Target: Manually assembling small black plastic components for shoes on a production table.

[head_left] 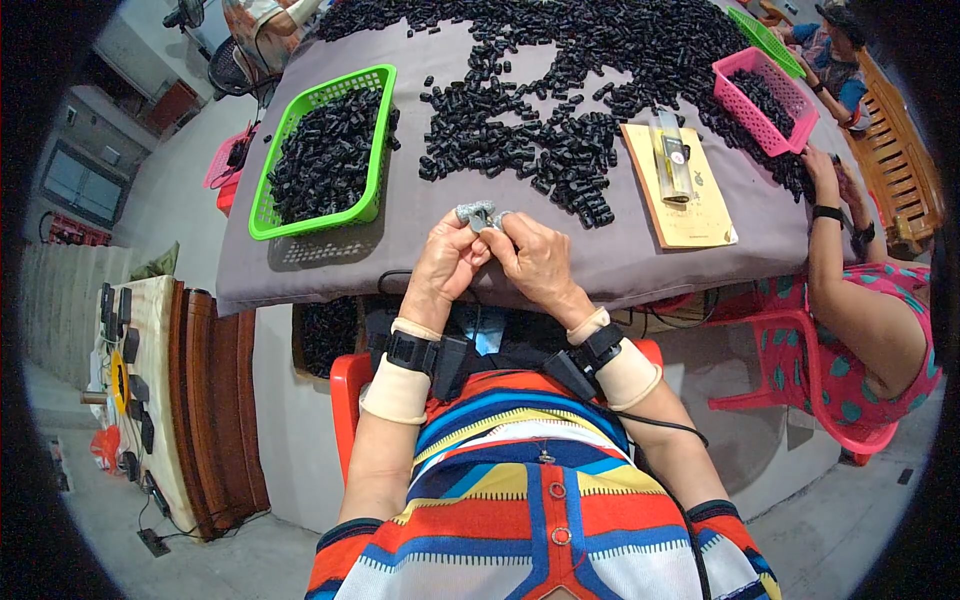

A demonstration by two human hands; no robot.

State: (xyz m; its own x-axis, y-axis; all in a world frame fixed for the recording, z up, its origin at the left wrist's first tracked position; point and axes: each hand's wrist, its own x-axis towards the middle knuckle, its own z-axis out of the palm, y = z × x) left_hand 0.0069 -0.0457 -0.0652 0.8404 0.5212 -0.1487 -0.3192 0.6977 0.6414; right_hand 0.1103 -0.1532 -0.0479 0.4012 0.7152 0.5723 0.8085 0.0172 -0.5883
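Observation:
Close to the table's near edge, my left hand (448, 258) and my right hand (541, 260) meet with their fingertips pinched together. Grey coverings wrap fingertips of both hands. Between them a dark bit shows, mostly hidden by the fingers and too small to make out. Just beyond lie loose small black cylindrical parts (575, 165), spread over the grey tablecloth (420, 215). To the left of my hands stands a green plastic basket (384, 150) filled with the same kind of parts. Both my wrists carry light cuffs with black straps and boxes.
A tan pad (700, 220) with a clear case (672, 160) on it lies to the right. Beyond it is a pink basket (735, 108), near a seated co-worker's hands (825, 175). Another person sits at the far right. A wooden cabinet (205, 400) stands left; parts pile up at the back.

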